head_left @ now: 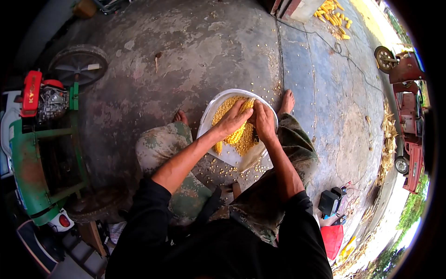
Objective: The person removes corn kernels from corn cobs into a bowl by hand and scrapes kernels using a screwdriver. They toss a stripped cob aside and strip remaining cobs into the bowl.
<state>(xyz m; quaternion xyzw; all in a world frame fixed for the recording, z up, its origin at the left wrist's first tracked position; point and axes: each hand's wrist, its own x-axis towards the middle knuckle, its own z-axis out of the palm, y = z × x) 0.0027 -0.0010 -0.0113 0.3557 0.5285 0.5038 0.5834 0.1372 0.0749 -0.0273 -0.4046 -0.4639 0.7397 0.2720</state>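
Observation:
Both hands are over a white basin that holds loose yellow kernels. My left hand has its fingers wrapped round the upper part of a yellow corn cob. Close beside it, my right hand is closed at the cob's upper end; whatever lies under its fingers is hidden. A second cob rests inside the basin at its left side. Something small and dark shows just below my right hand, too unclear to name.
Loose kernels are scattered on the concrete floor around the basin. A green machine with a red engine stands at the left. More cobs lie at the top right. A black box and a red vehicle are on the right.

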